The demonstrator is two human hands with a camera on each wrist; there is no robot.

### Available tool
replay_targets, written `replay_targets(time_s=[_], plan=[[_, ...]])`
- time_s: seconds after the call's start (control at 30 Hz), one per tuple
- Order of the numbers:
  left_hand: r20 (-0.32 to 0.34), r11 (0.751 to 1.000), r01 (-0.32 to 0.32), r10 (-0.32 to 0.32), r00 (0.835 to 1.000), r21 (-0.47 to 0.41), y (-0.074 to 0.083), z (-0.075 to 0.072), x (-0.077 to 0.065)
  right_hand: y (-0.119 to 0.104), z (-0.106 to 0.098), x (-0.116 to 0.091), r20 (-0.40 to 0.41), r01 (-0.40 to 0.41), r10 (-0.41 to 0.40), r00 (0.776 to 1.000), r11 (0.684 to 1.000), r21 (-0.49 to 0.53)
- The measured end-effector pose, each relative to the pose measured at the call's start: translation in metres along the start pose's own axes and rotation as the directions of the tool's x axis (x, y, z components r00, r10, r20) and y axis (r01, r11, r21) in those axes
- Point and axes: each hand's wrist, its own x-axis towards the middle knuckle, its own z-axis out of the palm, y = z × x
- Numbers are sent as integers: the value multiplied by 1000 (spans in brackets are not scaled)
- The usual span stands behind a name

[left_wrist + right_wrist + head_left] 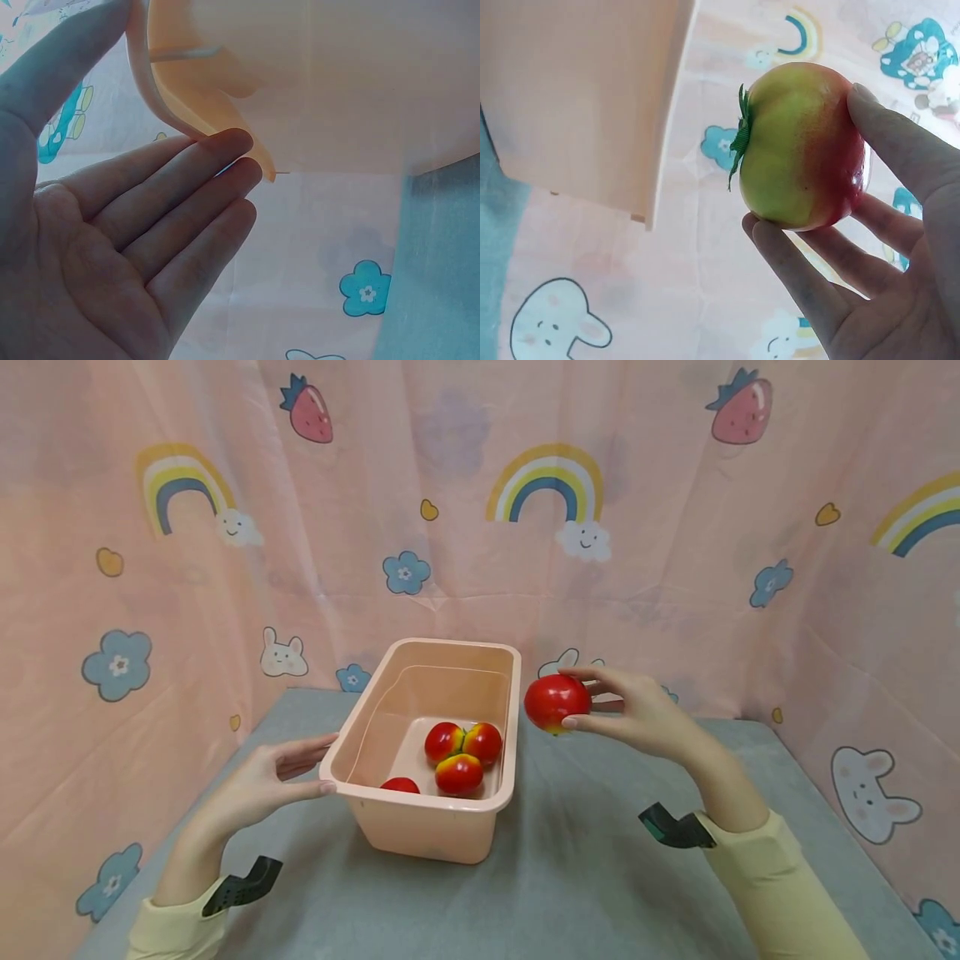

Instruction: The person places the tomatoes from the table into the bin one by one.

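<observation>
My right hand holds a red tomato between thumb and fingertips, just right of the bin's rim. In the right wrist view the tomato shows a yellow-green side and a green leafy stem end. A peach plastic bin stands mid-table with several red and yellow tomatoes inside. One tomato is partly hidden behind the front rim. My left hand is at the bin's left front corner, thumb tip and fingers against the rim. Its fingers are straight in the left wrist view.
The bin stands on a grey cloth-covered table. A pink curtain printed with rainbows, flowers and rabbits hangs behind and along both sides. Black straps sit at both wrists, by the yellow sleeves.
</observation>
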Motion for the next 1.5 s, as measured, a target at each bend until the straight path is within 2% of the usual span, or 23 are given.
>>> replay_targets(time_s=[0.57, 0.83, 1.2, 1.5], plan=[[4, 1000, 24, -24, 1000, 1, 0, 0, 0, -27, 3, 20, 38, 86, -86, 996, 996, 2], [12, 1000, 15, -15, 1000, -5, 2, 0, 0, -38, 8, 29, 76, 72, -72, 994, 997, -4], [4, 999, 37, -37, 999, -2, 3, -1, 0, -54, 12, 41, 100, 105, -105, 989, 994, 12], [16, 1000, 27, -27, 1000, -7, 5, -1, 0, -63, 20, 50, 116, 131, -135, 984, 991, 40]])
